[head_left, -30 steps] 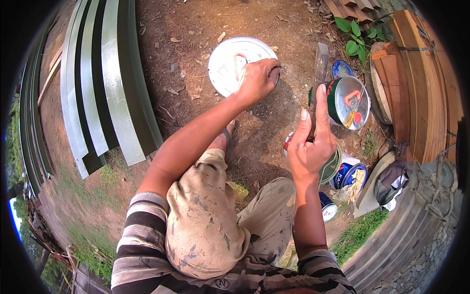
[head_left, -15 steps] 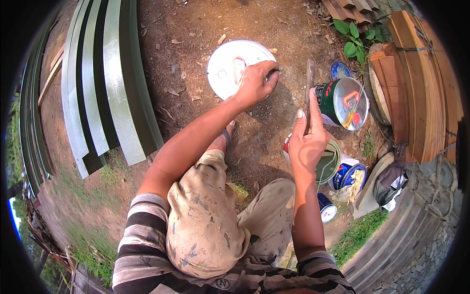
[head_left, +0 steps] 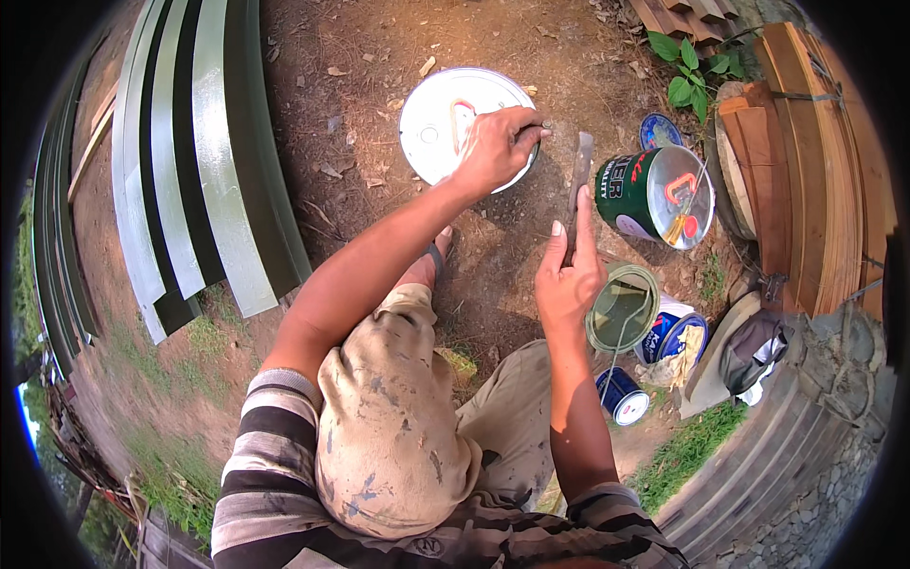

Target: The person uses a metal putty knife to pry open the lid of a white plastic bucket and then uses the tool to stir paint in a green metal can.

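1. On the bare brown ground (head_left: pixel 341 95) ahead of the person's knees stood a white-topped can (head_left: pixel 431 133), its round top bright in the sun and fitted with a looped handle (head_left: pixel 462 119).
2. Above the right part of that top was the left hand (head_left: pixel 502 147), its fingers curled and its thumb near them at the rim; whether it pinched anything could not be told.
3. The right hand (head_left: pixel 572 284) grasped a flat tool (head_left: pixel 581 166), with index finger and thumb stretched along it and the other fingers folded; the narrow blade pointed away from the person, between the white-topped can and a green can (head_left: pixel 626 194).
4. That green can had a silvery top with an orange handle (head_left: pixel 678 190), a red cap (head_left: pixel 690 226) and a yellowish bristly piece (head_left: pixel 674 229) on it.
5. Just right of the right hand was an open can (head_left: pixel 607 318) with a green inside, a thin rod (head_left: pixel 626 327) crossing its mouth.
6. Near it were a blue-and-white can (head_left: pixel 664 337) with a tan rag (head_left: pixel 689 356) against it, and a small blue can (head_left: pixel 621 394).
7. Well to the left lay long green beams (head_left: pixel 223 114); at the far right were wooden planks (head_left: pixel 796 161).
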`<state>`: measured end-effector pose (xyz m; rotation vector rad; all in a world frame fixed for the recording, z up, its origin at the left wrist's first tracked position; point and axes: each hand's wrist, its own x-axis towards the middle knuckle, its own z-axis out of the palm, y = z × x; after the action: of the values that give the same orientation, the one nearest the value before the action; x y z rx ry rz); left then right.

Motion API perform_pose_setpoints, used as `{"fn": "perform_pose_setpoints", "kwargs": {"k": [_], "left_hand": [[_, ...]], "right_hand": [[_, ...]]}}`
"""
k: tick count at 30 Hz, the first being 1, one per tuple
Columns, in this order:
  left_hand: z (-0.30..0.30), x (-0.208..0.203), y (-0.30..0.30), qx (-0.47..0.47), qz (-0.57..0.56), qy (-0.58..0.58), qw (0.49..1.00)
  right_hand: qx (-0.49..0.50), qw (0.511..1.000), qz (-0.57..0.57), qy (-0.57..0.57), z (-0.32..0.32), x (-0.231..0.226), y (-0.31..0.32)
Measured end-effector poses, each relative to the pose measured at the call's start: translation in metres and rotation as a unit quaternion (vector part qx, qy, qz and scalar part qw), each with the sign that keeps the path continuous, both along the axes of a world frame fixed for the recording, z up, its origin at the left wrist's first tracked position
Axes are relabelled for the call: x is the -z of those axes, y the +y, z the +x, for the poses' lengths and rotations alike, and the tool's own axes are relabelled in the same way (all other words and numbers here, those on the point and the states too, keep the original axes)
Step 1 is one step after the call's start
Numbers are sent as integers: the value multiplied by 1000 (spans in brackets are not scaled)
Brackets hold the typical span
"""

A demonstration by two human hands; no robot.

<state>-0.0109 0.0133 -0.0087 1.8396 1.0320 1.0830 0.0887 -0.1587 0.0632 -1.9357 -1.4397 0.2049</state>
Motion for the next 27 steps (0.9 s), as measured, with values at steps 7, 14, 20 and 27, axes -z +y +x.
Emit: {"fn": "perform_pose_setpoints", "kwargs": {"k": [7, 14, 20, 27], "left_hand": [[-11, -3, -17, -1, -33, -28, 999], [-18, -12, -15, -36, -44, -20, 998], [-22, -3, 6, -43, -79, -105, 990], [-10, 4, 9, -29, -94, -107, 989]], "right_hand": [[-61, 978, -200, -21, -2, 9, -16], [-26, 995, 97, -17, -3, 17, -19], [-31, 998, 46, -32, 2, 17, -10], [10, 994, 39, 105, -5, 5, -2]]}}
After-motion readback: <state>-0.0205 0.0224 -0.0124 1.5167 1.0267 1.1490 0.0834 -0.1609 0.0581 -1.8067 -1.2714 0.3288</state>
